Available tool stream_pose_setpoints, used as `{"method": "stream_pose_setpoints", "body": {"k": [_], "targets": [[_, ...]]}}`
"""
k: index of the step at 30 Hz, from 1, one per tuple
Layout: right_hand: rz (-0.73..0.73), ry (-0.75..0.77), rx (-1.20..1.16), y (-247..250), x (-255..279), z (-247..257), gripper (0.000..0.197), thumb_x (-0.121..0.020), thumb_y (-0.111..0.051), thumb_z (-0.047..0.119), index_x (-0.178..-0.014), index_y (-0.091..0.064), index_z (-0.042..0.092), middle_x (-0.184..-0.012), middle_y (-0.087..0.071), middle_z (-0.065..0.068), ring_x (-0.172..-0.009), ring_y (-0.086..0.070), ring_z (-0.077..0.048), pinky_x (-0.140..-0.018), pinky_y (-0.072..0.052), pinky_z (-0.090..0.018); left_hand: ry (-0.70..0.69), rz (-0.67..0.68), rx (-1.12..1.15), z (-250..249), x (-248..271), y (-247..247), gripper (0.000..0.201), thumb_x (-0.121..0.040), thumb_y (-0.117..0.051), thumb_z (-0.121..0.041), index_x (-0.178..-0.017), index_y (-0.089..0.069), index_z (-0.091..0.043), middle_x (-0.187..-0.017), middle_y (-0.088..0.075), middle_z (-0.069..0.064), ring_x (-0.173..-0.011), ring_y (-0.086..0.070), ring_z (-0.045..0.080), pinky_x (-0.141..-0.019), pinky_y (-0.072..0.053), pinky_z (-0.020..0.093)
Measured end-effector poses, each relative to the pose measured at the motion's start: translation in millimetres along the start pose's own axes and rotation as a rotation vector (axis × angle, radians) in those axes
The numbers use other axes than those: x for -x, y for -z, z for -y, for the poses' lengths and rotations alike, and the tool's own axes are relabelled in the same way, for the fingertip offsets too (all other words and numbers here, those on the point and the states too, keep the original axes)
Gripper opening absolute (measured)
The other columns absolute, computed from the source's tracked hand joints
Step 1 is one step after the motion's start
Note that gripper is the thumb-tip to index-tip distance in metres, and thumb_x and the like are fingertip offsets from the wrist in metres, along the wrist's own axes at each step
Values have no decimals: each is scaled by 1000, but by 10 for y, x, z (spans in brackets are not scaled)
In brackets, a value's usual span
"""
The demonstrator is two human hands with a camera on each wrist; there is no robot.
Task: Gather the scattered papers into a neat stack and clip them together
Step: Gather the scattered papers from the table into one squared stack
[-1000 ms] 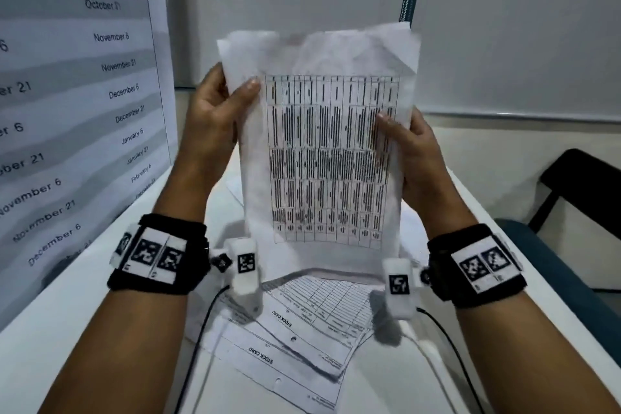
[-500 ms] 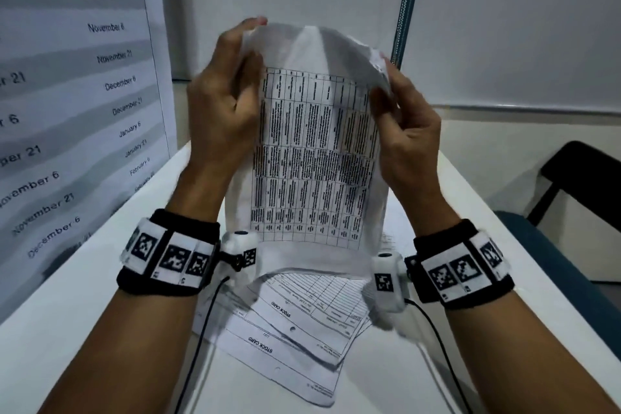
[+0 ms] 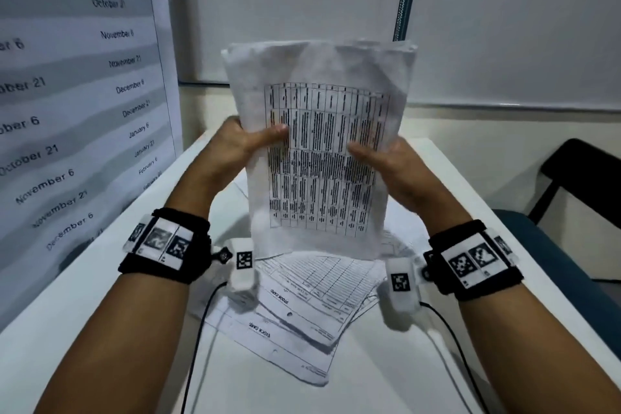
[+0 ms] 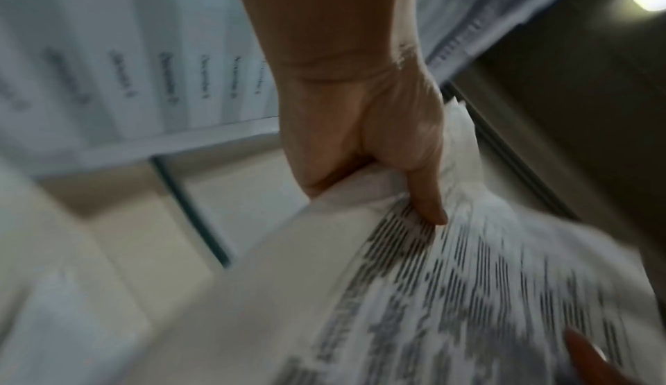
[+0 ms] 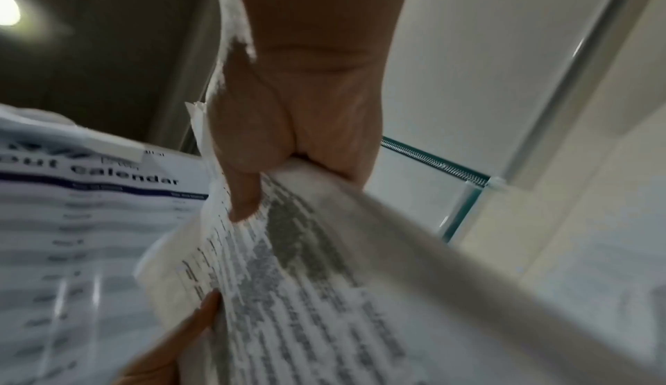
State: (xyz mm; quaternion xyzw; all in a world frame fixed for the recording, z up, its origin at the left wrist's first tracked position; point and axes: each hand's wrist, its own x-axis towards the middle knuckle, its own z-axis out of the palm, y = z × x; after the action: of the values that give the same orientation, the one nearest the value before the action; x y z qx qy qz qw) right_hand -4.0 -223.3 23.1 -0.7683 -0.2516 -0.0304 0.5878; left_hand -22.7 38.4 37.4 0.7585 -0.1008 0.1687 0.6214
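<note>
- Our left hand [image 3: 235,148] and right hand [image 3: 391,163] grip the upright paper sheaf [image 3: 322,158] by its side edges, above the table [image 3: 67,323].
- Loose stock cards [image 3: 302,306] lie beneath; wall calendar [image 3: 74,87] at left, chair [image 3: 578,185] at right.

Two hands [image 3: 235,148] [image 3: 396,165], one held sheaf [image 3: 322,158], perhaps four loose sheets [image 3: 302,306], one table [image 3: 67,329], one chair [image 3: 578,185].
</note>
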Motion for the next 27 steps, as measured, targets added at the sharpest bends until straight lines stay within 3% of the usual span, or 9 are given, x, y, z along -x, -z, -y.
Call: {"method": "stream_pose_setpoints", "body": {"k": [3,5,10,13,15,17,19,23,27], "targets": [[-46,-56,63,151,6,-51,28,-96,-65,28,-99,-71,0,-93,-74,-16,-87,-71,-27,-89,-57,-46,165,193,-271,-7,-44,88,35,-80,-77,-40,-106,-74,-16,-102,-79,5,-93,-75,19,-74,-59,25],[-197,-42,94,337,0,39,22,-95,-68,24,-79,-69,9,-68,-67,1,-65,-61,-15,-72,-50,-34,207,292,-405,-70,-130,142,30,-85,-76,-41,-110,-71,-24,-101,-79,-2,-95,-75,18,-83,-59,32],[-525,6,-59,827,43,309,30,-88,-70,41,-100,-67,13,-97,-73,-7,-93,-71,-24,-88,-59,-45,129,467,-979,106,-306,-215,35,-92,-71,-40,-123,-68,-24,-119,-71,-5,-112,-65,17,-90,-45,26],[-592,41,-89,1005,143,385,18,-95,-67,31,-83,-57,23,-90,-67,4,-99,-69,-22,-98,-55,-47,118,825,-1088,445,-125,-603,55,-100,-59,-42,-146,-48,-16,-152,-47,6,-138,-46,23,-109,-35,25],[-590,53,-93,1096,206,427,18,-94,-68,30,-80,-59,25,-95,-72,-2,-104,-70,-28,-98,-54,-51,56,1023,-1172,662,41,-767,51,-102,-52,-46,-135,-53,-8,-138,-57,16,-123,-55,30,-103,-43,34],[-588,55,-114,1152,267,458,18,-94,-67,28,-79,-59,23,-104,-72,-15,-109,-67,-36,-96,-54,-55,-10,1033,-1215,757,80,-847,39,-102,-51,-46,-119,-61,-13,-112,-68,9,-95,-60,26,-84,-47,32],[-581,58,-147,1173,288,479,19,-96,-65,25,-79,-57,23,-104,-69,-22,-108,-67,-38,-95,-53,-56,-47,901,-1196,723,-21,-888,28,-100,-59,-37,-123,-64,-23,-113,-71,-2,-93,-60,13,-83,-46,25],[-590,70,-169,1122,251,491,23,-98,-64,22,-77,-53,24,-81,-62,4,-87,-62,-19,-92,-56,-45,-2,865,-1026,720,-293,-1006,62,-90,-75,-28,-146,-49,-27,-153,-46,-1,-134,-47,15,-111,-40,32],[-540,66,-30,1115,204,457,20,-97,-64,29,-87,-62,12,-85,-63,-7,-78,-57,-18,-70,-53,-35,71,1109,-1183,742,-379,-1247,101,-85,-78,-33,-160,-11,-34,-168,-15,-7,-154,-16,17,-127,-15,46]]}}
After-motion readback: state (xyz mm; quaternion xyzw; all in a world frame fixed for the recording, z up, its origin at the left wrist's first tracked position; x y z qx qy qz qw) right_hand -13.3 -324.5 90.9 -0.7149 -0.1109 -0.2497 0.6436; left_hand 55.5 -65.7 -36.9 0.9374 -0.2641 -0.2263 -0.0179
